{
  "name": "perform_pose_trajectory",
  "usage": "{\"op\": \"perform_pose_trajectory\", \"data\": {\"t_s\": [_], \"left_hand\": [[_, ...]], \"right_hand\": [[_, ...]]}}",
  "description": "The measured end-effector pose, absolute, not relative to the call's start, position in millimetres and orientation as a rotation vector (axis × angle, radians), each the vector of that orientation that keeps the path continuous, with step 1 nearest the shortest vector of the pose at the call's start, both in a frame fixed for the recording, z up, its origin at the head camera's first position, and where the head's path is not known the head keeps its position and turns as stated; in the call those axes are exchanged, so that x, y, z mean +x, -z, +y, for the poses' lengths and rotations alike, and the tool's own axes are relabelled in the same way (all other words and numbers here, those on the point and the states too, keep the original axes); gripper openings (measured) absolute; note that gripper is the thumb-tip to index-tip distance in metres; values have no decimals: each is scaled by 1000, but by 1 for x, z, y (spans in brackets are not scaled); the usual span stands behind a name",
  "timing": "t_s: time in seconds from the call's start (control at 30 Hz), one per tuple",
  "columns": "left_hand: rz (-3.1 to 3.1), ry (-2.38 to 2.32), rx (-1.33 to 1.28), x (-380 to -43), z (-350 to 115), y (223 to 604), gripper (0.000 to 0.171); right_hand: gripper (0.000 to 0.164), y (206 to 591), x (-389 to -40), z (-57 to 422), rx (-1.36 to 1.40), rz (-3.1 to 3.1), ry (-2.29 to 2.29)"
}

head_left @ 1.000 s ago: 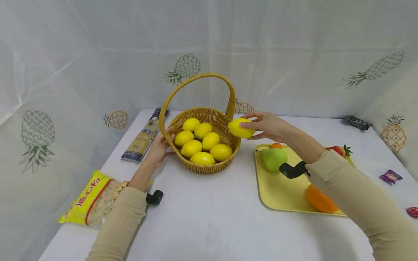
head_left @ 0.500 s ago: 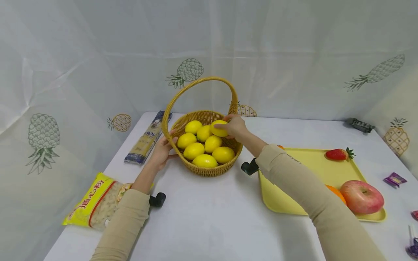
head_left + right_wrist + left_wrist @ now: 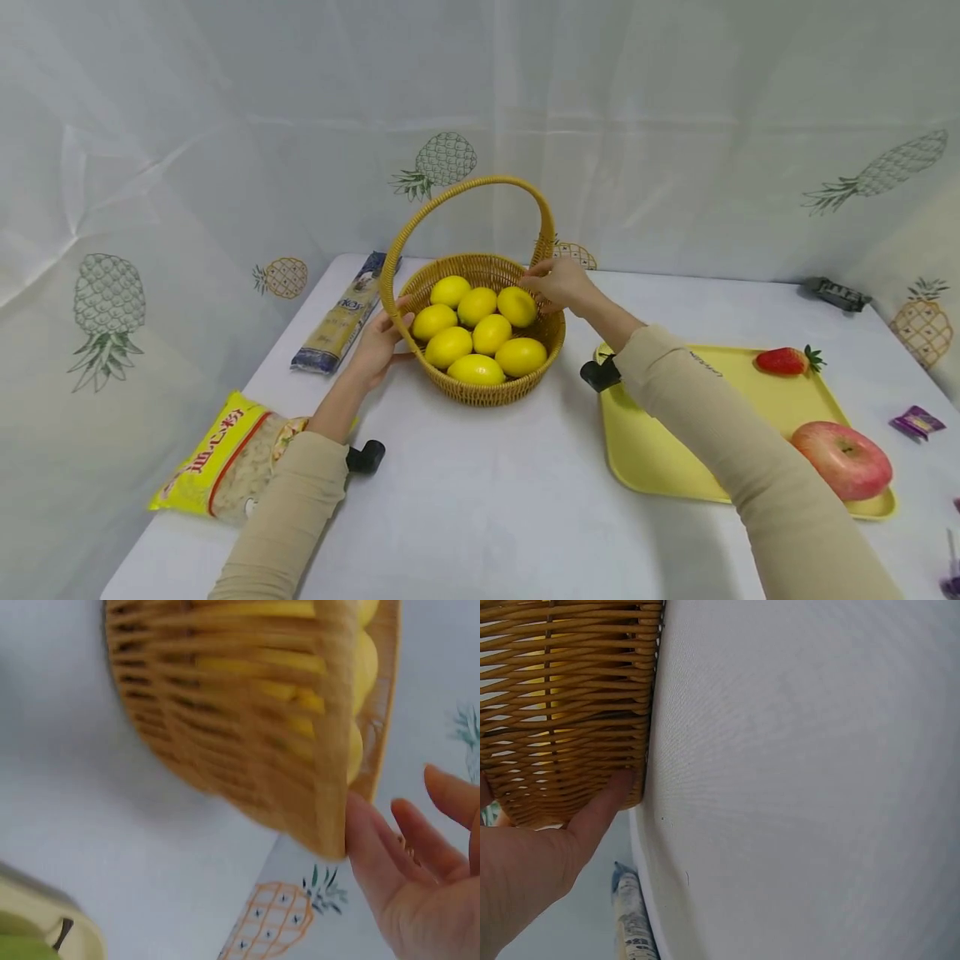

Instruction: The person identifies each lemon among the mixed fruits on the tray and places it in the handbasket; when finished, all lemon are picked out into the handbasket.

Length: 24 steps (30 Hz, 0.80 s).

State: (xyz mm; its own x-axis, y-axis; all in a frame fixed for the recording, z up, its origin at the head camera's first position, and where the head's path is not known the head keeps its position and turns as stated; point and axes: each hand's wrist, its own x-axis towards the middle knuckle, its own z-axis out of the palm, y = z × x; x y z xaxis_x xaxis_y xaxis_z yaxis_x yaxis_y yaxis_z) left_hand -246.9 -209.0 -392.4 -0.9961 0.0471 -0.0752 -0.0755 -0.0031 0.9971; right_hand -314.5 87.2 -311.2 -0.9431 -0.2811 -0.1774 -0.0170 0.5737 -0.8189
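A wicker basket (image 3: 482,395) with a tall arched handle stands at the table's back middle, holding several lemons. My left hand (image 3: 373,346) grips its left side, fingers over the rim; the left wrist view shows the thumb pressed on the woven wall (image 3: 570,735). At the right rim, beside the handle's foot, is my right hand (image 3: 564,285), just right of one lemon (image 3: 517,307). In the right wrist view its thumb touches the rim and the other fingers are spread, with no fruit among them.
A yellow tray (image 3: 660,454) at right bears an apple (image 3: 843,460), a strawberry (image 3: 786,361) and a green fruit (image 3: 26,946), partly hidden by my right arm. Left lie a long pasta packet (image 3: 341,321) and a yellow bag (image 3: 236,458). Small wrapped sweets (image 3: 918,422) lie far right.
My right hand has carried a lemon left into the basket, let it go among the others and drawn back to the right rim. The left hand has kept its grip on the basket.
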Motion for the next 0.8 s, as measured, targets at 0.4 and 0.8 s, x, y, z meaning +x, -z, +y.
{"op": "perform_pose_trajectory", "data": {"t_s": [0.4, 0.8], "left_hand": [[2155, -2164, -50, -247, -212, 391, 50], [2164, -2144, -62, -248, -216, 395, 51]], "right_hand": [[66, 312, -322, 104, -371, 1983, 1430], [61, 304, -325, 125, -485, 1830, 1428]]}}
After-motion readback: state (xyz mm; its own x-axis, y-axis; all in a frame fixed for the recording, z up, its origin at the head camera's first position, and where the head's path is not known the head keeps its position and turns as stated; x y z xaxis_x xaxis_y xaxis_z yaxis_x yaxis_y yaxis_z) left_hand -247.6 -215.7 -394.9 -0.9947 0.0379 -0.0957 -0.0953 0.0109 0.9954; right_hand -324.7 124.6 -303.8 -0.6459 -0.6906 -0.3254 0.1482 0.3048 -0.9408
